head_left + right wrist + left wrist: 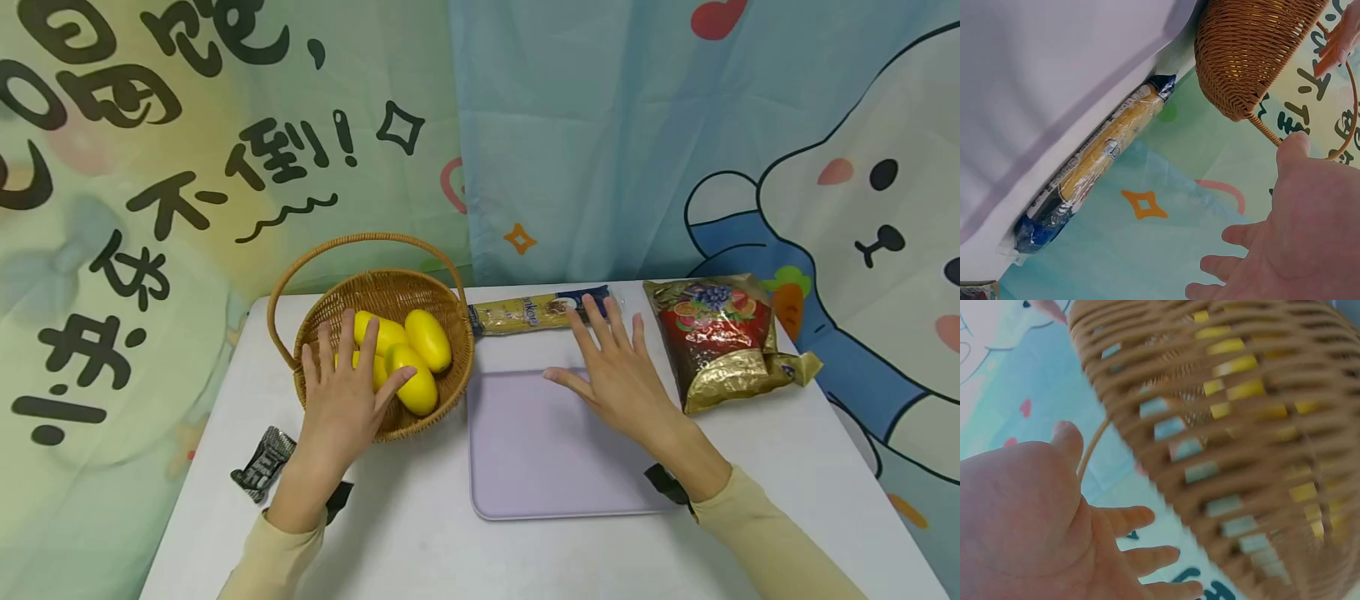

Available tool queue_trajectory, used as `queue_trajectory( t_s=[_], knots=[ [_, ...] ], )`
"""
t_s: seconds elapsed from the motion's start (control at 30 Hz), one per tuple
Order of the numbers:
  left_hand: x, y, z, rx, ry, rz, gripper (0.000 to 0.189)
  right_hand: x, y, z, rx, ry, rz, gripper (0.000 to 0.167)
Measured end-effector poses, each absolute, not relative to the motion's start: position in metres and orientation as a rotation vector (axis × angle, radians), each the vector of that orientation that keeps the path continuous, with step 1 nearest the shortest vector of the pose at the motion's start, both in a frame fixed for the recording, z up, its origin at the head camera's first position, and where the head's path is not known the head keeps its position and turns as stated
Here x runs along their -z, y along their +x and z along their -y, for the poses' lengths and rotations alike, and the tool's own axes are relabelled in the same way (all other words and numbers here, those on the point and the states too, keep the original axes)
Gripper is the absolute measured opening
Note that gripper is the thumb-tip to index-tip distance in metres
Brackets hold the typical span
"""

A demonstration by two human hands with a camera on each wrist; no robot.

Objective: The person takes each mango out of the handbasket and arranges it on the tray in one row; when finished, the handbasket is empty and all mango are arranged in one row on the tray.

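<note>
My left hand is held palm down with fingers spread, in front of a wicker basket and partly hiding it. Several smooth yellow oval fruits lie inside. In the left wrist view the hand is apart from the basket's woven side. Over the lilac tray hovers my right hand, fingers straight and spread, holding nothing. Behind the tray lies a long gold and blue pasta packet, also seen in the right wrist view as a clear-wrapped pack.
A red and gold foil bag with fruit pictures stands at the table's back right. Left of the left wrist lies a small black wrapped packet. The basket's tall arched handle rises by the printed curtain behind the white table.
</note>
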State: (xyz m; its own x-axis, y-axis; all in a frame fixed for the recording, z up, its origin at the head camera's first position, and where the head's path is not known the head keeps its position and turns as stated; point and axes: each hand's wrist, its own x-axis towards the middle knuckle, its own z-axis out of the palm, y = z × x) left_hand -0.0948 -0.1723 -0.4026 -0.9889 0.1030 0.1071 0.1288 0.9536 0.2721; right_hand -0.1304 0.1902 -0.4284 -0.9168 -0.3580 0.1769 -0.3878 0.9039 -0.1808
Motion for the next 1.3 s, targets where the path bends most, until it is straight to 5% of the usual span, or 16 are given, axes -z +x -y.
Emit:
queue_trajectory(
  t_s=[1.3],
  knots=[
    [0.406, -0.068, 0.217, 0.480, -0.086, 2.953, 0.077, 0.388, -0.138, -0.119, -0.384, 0.849, 2.886, 0.089]
  ],
)
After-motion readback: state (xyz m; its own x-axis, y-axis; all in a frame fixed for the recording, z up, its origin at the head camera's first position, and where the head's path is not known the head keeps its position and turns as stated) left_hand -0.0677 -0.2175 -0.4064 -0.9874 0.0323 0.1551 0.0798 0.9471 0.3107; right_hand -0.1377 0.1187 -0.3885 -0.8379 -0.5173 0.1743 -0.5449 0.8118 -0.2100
